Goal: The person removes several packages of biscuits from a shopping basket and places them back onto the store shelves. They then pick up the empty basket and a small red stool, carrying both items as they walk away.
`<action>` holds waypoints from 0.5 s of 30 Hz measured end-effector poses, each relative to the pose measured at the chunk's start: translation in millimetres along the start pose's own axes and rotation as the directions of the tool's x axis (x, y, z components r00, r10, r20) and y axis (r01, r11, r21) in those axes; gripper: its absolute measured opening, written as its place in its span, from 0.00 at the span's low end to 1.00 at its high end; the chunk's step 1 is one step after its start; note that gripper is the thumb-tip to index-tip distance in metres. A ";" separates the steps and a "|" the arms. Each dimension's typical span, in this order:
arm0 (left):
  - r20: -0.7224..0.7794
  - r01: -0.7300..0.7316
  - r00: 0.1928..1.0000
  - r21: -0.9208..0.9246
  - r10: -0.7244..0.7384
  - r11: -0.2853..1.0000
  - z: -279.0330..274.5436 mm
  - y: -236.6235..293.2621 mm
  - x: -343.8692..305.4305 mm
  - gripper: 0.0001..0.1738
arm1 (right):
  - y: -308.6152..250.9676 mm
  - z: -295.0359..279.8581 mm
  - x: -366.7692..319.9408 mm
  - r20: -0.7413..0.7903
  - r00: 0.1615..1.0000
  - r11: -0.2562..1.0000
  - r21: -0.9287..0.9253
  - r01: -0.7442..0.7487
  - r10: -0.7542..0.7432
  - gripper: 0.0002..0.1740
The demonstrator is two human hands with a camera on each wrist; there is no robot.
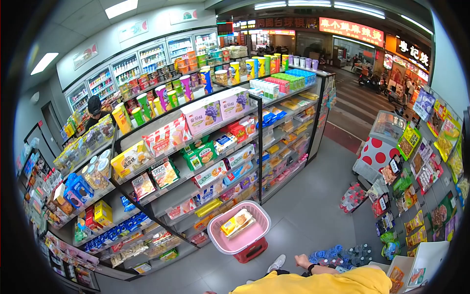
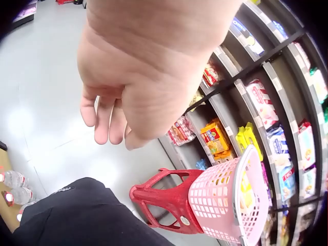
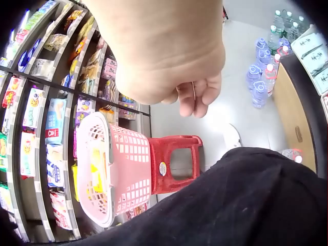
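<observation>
My left hand [image 2: 138,82] hangs with loosely bent fingers and nothing in them, above the floor in the left wrist view. My right hand [image 3: 169,72] also hangs loose and holds nothing that shows. In the head view the right hand [image 1: 302,260] is low, by my yellow top. Nearest to both hands is a pink plastic basket [image 1: 213,234] on a red stool [image 1: 252,254]. Inside the basket lies a yellow and white snack packet [image 1: 238,223]. Both hands are apart from the basket.
A long shelf rack [image 1: 196,161] of packaged snacks stands just past the basket. Bottles [image 1: 338,256] stand on the floor at the right, near a hanging snack display [image 1: 416,181]. A white freezer with red dots [image 1: 374,156] stands farther off. Another person [image 1: 95,111] is at the far left.
</observation>
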State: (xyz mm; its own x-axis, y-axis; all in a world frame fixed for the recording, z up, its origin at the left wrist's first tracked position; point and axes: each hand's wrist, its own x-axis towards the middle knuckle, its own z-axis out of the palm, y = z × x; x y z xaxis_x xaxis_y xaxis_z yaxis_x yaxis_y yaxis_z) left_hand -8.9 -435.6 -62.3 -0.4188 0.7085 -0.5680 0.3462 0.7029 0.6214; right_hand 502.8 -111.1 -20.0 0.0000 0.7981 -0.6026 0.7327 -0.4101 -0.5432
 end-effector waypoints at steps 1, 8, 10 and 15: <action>0.001 0.005 1.000 -0.019 -0.005 1.000 1.6 0.2 -5.7 0.20 | -6.0 -1.9 -1.5 -0.007 1.000 1.000 -0.003 0.003 -0.003 0.27; -0.070 0.060 0.996 -0.026 -0.062 0.998 18.4 -14.6 -21.2 0.22 | -19.6 -1.4 2.6 -0.098 0.994 0.998 -0.038 0.043 -0.046 0.28; -0.102 0.022 0.995 0.048 -0.017 0.999 22.1 -18.6 -18.9 0.23 | -18.1 -2.4 3.7 -0.124 0.990 0.997 -0.048 0.057 -0.063 0.28; -0.135 0.024 0.991 0.154 -0.003 0.988 43.8 -29.1 -10.0 0.26 | -12.2 -7.1 -1.5 -0.173 0.984 0.996 -0.082 0.040 -0.054 0.28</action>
State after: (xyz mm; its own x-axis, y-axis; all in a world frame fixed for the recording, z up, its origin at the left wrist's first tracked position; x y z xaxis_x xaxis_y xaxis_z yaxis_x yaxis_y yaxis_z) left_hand 21.9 -460.3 -98.4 -0.5290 0.6914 -0.4921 0.4615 0.7210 0.5168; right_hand 498.7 -104.1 -8.3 0.0781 0.8831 -0.4626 0.7856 -0.3402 -0.5167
